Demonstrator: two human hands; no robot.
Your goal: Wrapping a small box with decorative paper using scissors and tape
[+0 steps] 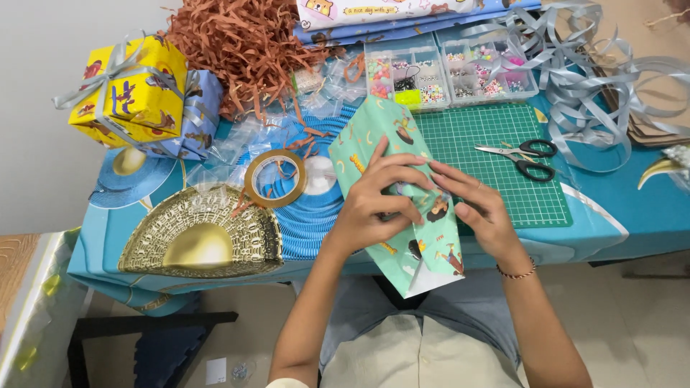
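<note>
— How far are you?
— Your left hand (370,205) and right hand (474,205) both pinch the mint-wrapped parcel (402,194) between their fingers; body covered, near flap still loose. Tape roll (274,178) left of your fingers, scissors (521,156) right.

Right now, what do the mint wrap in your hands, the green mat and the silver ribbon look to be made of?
Mint wrap: looks like printed paper, faint sheen; it holds sharp creases under the left hand and right hand.
Green mat: probably matte rubbery plastic with a printed grid, lying flat.
Silver ribbon: likely thin satiny plastic; glossy highlights, springy loose loops.
</note>
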